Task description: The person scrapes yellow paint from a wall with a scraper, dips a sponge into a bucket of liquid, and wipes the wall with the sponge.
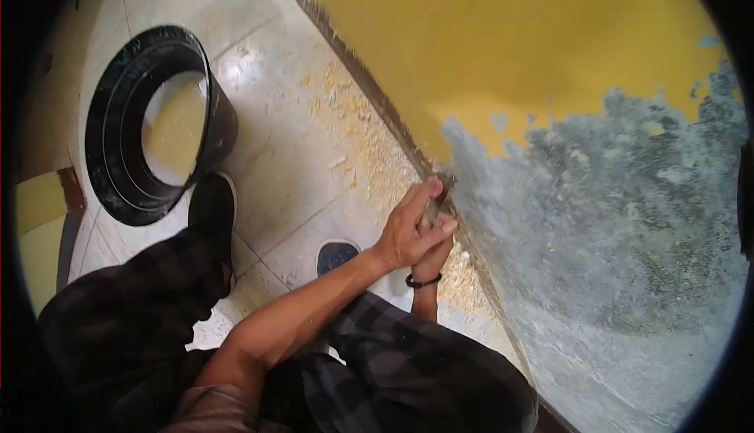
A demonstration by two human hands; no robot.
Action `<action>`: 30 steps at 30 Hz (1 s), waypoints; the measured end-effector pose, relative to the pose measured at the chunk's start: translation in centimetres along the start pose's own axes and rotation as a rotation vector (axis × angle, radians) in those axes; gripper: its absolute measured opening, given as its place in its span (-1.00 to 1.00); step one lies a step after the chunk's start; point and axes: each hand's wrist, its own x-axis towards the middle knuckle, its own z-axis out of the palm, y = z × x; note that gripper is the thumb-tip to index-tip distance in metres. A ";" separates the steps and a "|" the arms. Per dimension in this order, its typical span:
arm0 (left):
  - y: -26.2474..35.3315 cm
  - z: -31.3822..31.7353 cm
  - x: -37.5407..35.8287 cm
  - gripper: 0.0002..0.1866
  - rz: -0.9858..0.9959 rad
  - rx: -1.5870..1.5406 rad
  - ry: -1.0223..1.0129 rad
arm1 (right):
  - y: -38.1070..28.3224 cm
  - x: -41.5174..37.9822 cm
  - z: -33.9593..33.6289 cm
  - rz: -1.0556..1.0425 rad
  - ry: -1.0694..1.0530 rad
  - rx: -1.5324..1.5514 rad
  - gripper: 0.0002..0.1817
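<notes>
My left hand and my right hand, which has a dark bracelet at its wrist, are closed together around a small scraper. Most of its handle is hidden by my fingers. The tip of the tool meets the foot of the wall, right where the yellow paint borders a bare grey patch. Flakes of yellow and white paint lie scattered on the floor along the wall, some beneath my hands.
A black bucket stands on the pale tiled floor to the left, with a yellowish bottom or contents. My dark shoes and bent knees are close below. A brown strip runs along the wall's base.
</notes>
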 end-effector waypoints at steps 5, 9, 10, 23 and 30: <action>-0.5 -0.2 0.6 -0.41 -0.012 0.020 -0.003 | -0.1 0.6 0.2 -0.007 -0.053 0.017 -0.90; 0.5 -0.1 0.5 -0.38 0.024 0.034 0.000 | -1.8 0.8 1.8 0.173 0.113 0.574 -0.87; 0.4 0.0 1.1 -0.35 0.066 0.062 0.061 | -0.9 1.8 1.3 0.079 -0.014 0.231 -0.85; -0.7 -0.1 0.0 -0.35 0.028 0.009 0.012 | -0.8 0.3 0.5 0.114 0.009 0.242 -0.85; -0.3 -1.1 0.9 -0.36 -0.038 -0.032 -0.008 | -1.6 0.5 1.3 0.000 -0.064 -0.070 -0.88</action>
